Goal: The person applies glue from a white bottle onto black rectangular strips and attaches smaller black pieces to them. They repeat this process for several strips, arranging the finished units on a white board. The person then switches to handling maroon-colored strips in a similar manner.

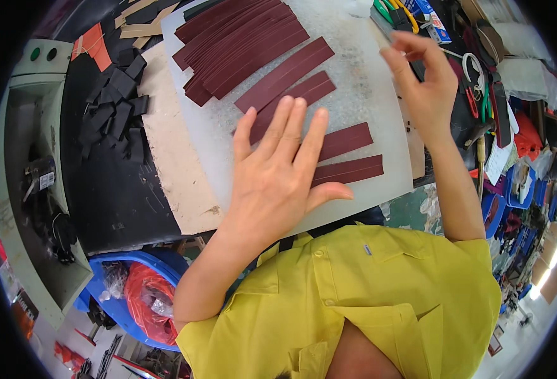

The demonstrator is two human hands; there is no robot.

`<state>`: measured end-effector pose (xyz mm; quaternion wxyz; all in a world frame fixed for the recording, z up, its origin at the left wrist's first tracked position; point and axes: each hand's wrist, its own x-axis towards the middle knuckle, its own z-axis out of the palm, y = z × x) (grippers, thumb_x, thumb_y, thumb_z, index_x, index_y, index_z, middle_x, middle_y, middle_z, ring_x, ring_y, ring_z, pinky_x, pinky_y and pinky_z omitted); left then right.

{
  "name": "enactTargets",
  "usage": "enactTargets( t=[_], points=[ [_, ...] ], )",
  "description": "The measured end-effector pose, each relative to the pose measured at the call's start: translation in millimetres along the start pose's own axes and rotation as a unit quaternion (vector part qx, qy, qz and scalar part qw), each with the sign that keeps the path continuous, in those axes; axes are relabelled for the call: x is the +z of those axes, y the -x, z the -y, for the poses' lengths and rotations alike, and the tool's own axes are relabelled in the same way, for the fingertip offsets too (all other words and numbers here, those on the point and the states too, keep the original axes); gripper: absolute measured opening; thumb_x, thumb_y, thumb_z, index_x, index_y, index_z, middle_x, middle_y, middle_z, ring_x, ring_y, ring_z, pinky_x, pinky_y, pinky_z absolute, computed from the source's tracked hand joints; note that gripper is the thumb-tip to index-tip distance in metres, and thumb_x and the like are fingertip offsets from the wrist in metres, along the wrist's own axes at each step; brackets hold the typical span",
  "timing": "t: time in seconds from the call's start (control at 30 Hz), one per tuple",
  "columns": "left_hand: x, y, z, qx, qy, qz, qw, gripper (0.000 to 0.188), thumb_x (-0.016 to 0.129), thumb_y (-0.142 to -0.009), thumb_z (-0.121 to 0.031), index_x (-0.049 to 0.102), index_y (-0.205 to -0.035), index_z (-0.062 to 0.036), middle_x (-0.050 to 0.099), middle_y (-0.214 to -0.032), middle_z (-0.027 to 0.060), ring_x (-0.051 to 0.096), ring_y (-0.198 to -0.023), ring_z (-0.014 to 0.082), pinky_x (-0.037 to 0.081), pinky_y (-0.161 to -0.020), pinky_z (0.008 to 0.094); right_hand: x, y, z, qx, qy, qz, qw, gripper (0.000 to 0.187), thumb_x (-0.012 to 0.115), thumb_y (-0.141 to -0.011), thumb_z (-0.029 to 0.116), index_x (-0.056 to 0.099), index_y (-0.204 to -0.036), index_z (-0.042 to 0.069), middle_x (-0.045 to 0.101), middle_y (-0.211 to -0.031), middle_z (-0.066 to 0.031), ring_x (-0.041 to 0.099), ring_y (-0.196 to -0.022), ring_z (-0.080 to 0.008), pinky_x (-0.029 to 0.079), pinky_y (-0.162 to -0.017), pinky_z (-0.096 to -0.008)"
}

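Observation:
My left hand (278, 161) lies palm down with its fingers spread over dark red strips on a whitish translucent sheet (202, 148). Its fingertips rest on a dark red strip (319, 88), and another strip (348, 140) runs out from beneath the hand. Nearest me is one more strip (354, 169), close to the thumb. Farther off, a fanned stack of dark red strips (247, 44) covers the sheet's far left. Raised above the sheet's right edge, my right hand (426, 82) has thumb and forefinger curled together; what they pinch, if anything, is too small to name.
Black folded pieces (117, 95) are heaped on the black table (114, 196) at left, near an orange piece (92, 47). A pale board (165, 139) lies under the sheet. Scissors and tools (474, 82) line the right. A blue bin (111, 303) stands below the table's front left.

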<state>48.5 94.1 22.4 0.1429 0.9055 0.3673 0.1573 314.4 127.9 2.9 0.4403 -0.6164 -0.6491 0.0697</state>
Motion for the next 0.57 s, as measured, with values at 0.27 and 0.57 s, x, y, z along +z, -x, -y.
enactTargets(
  t=[0.27, 0.57],
  points=[
    [-15.5, -7.1, 34.8, -0.029, -0.059, -0.010, 0.998, 0.093, 0.055, -0.083, -0.070, 0.051, -0.144, 0.0001, 0.060, -0.141, 0.0153, 0.049, -0.140, 0.0326, 0.013, -0.120, 0.0551, 21.8, -38.0, -9.9, 0.115, -0.071, 0.033, 0.990, 0.072, 0.084, -0.082, 0.018, 0.049, -0.142, 0.003, 0.059, -0.125, -0.0107, 0.057, -0.116, -0.0192, 0.049, -0.090, -0.0327],
    [3.8, 50.4, -15.0, 0.164, 0.043, 0.148, 0.974, 0.081, 0.051, -0.089, -0.066, 0.055, -0.142, -0.0045, 0.055, -0.146, 0.0166, 0.046, -0.143, 0.0318, 0.010, -0.122, 0.0624, 28.5, -45.1, -10.9, 0.219, -0.194, 0.092, 0.952, 0.028, 0.076, -0.090, 0.015, 0.071, -0.112, -0.001, 0.074, -0.097, -0.0099, 0.069, -0.078, -0.0118, 0.054, -0.071, -0.0275]
  ],
)
